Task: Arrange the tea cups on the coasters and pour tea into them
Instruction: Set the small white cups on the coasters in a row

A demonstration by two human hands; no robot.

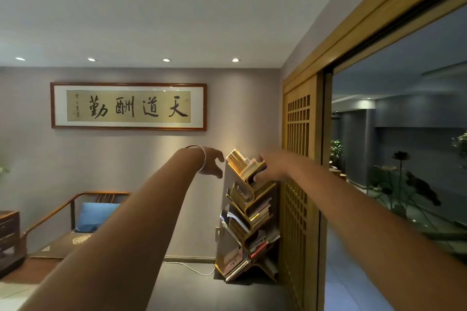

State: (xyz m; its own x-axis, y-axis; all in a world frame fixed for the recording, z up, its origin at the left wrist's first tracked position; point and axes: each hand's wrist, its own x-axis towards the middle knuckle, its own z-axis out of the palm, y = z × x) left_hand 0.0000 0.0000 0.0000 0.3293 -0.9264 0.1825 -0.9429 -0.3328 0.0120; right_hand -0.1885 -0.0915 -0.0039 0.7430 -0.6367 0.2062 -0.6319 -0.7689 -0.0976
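No tea cups, coasters or teapot are in view; the camera faces a room wall. Both my arms stretch straight forward at chest height. My left hand point(213, 161), with a silver bangle on the wrist, hangs with fingers apart and holds nothing. My right hand point(271, 166) is blurred, fingers spread, in front of the top of a bookshelf, and holds nothing that I can see.
A tree-shaped bookshelf point(249, 214) full of books stands against the wall ahead. A wooden lattice screen point(299, 184) and a dark glass window point(404, 146) are on the right. A wooden armchair with a blue cushion point(94, 216) sits at the left, below a framed calligraphy scroll point(128, 106).
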